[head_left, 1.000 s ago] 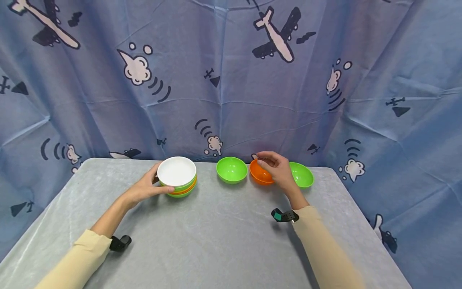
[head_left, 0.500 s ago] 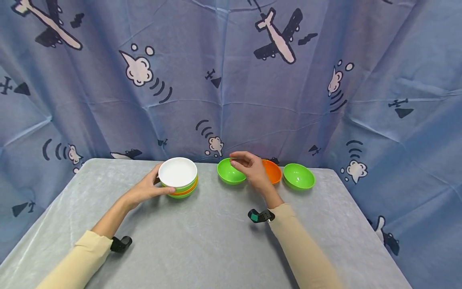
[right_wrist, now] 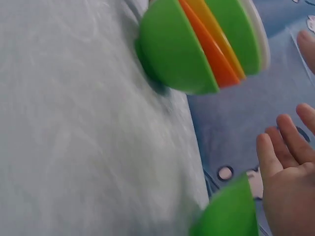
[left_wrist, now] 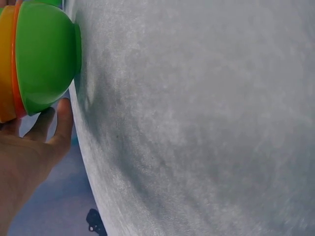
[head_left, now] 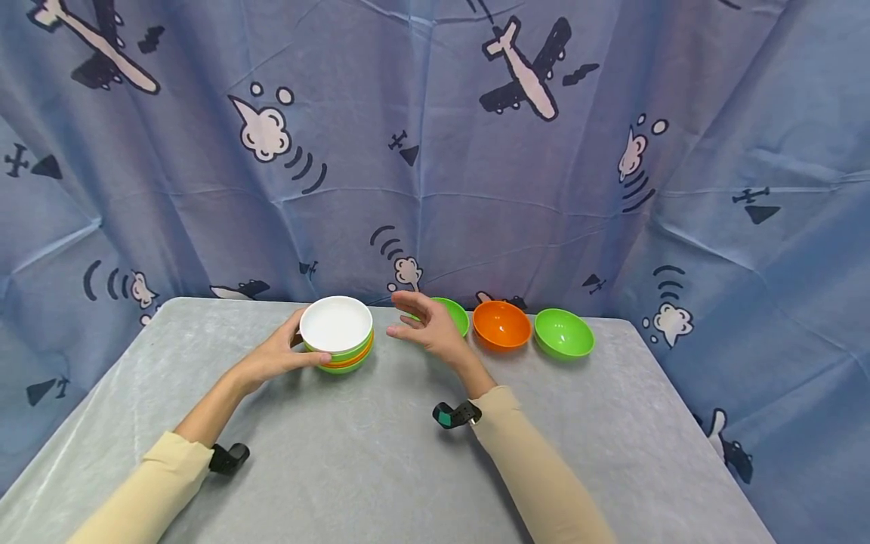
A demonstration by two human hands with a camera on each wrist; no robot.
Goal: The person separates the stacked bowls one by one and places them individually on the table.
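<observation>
On the left side of the table stands a stack of nested bowls [head_left: 337, 325], white on top with green, yellow, orange and green rims below. My left hand [head_left: 275, 353] grips it from the left, thumb across the front and fingers behind. The lowest green bowl [left_wrist: 47, 59] sits on the cloth in the left wrist view. My right hand [head_left: 435, 329], fingers apart and holding nothing, hovers just right of the stack. It partly hides a green bowl [head_left: 457, 316] behind it. In the right wrist view the stack's coloured layers [right_wrist: 177, 49] face the open right hand.
An orange bowl [head_left: 501, 326] and another green bowl [head_left: 564, 334] stand in a row along the back right of the grey-clothed table [head_left: 381, 446]. A blue curtain [head_left: 353, 151] with printed planes hangs right behind the table's far edge.
My right hand has moved left, from over the orange bowl past the middle green bowl to near the stack, and its fingers have spread. My left hand stays on the stack.
</observation>
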